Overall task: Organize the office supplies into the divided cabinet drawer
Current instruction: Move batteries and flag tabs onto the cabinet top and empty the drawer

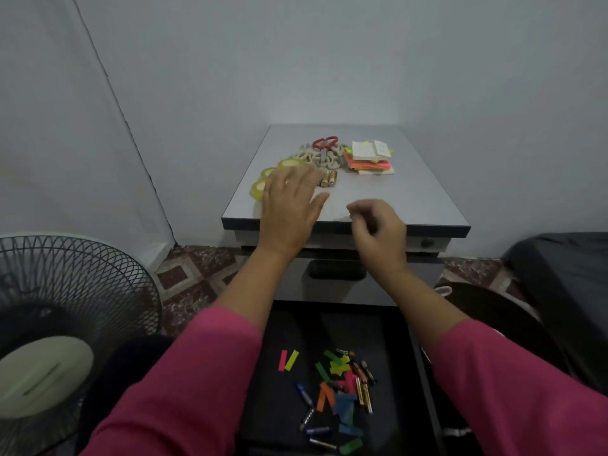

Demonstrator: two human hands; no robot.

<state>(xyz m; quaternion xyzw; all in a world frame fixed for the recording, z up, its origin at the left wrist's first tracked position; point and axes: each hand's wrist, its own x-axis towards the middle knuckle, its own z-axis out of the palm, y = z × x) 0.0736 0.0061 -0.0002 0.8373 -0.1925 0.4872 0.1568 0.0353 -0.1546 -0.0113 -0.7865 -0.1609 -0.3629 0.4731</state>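
Grey worktop (411,199) vs wall | drawer (424,373) open near, batteries+flags mixed | L hand (289,209) grip spread, empty, over batteries (329,178) nr tape rolls (263,185) | R hand (378,228) grip pinched, contents unclear | risk: batteries roll off edge, land in wrong section.

Home room: patterned floor tiles (194,278), standing fan (65,324).

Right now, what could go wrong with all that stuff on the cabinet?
The left hand reaches over the tape rolls, which sit near the cabinet top's left edge; a nudge might knock one to the floor. The batteries beside it are round and could roll. The scissors lie on the pile behind, so a careless grab may meet the blades.
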